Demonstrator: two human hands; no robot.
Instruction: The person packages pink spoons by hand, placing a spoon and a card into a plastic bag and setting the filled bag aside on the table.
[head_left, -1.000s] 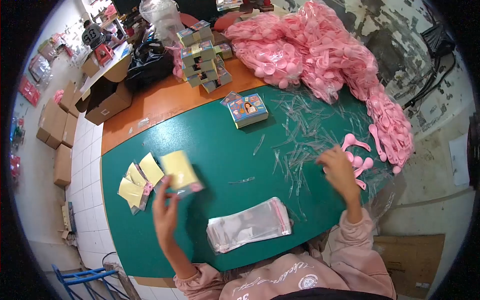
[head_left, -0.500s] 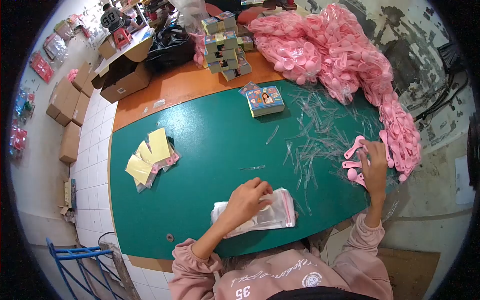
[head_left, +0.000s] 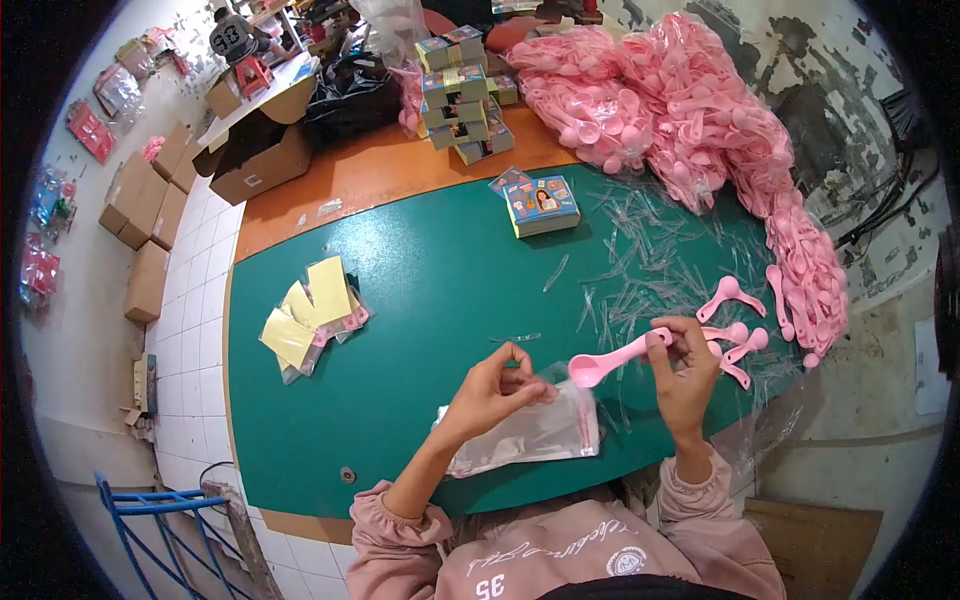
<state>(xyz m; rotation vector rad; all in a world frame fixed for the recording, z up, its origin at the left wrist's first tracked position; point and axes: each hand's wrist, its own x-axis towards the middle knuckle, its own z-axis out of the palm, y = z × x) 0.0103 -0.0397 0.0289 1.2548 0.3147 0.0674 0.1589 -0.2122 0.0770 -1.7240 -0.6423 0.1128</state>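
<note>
On green table:
Right hand: fingers pinched on pink spoon handle.
Left hand: fingers pinching top clear bag of stack.

Pink spoon, clear bags (red-edged), green tabletop, yellow cards

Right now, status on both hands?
Right hand grips pink spoon. Left hand pinches clear bag off the stack. Nothing between them.
</note>
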